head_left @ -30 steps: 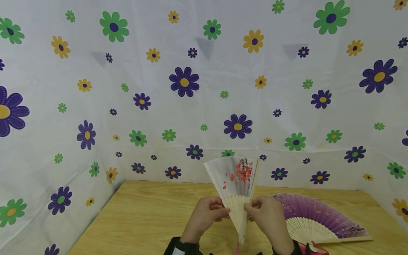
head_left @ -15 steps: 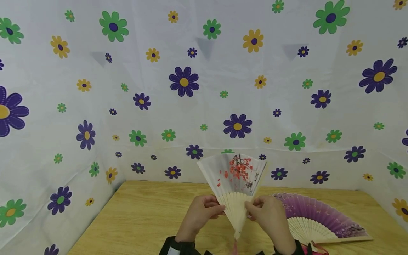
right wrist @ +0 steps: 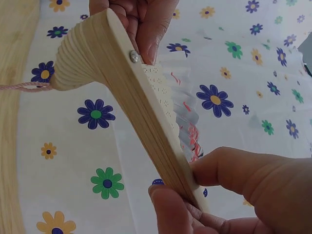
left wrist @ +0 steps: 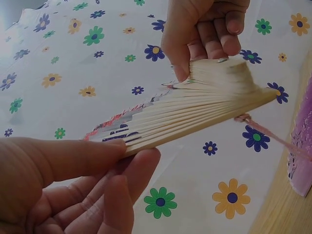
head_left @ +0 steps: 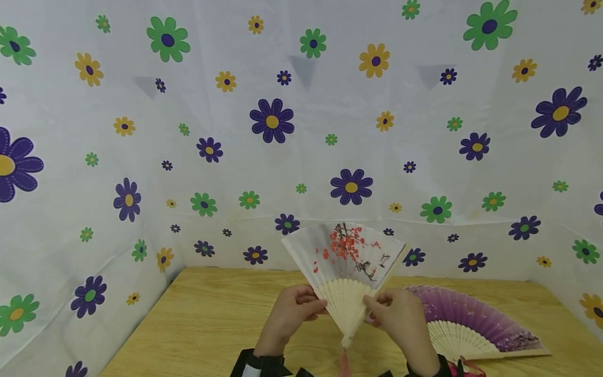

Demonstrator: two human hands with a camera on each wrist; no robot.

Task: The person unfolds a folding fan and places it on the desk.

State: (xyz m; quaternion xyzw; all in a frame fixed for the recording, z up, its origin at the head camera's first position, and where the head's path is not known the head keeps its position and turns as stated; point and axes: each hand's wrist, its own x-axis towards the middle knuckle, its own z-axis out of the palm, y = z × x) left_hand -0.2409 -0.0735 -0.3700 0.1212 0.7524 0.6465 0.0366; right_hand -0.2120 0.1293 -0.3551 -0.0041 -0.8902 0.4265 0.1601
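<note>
A white folding fan (head_left: 346,256) with red blossoms is held upright and partly spread above the table. My left hand (head_left: 294,311) pinches its left outer rib between thumb and fingers; the left wrist view shows that thumb (left wrist: 87,156) on the rib's edge. On the other side my right hand (head_left: 398,314) pinches the right outer rib, with several ribs still stacked together in the right wrist view, beside the thumb and fingers (right wrist: 170,209). A pink tassel (head_left: 346,361) hangs from the fan's pivot end.
A purple folding fan (head_left: 471,309) lies spread on the wooden table (head_left: 212,303) at the right, partly behind my right hand. A white flower-patterned cloth (head_left: 320,173) stands behind and along the sides of the table.
The white fan has spread wider, showing more of its blossom picture. My left hand has shifted left and slightly up, while the right hand has moved only a little.
</note>
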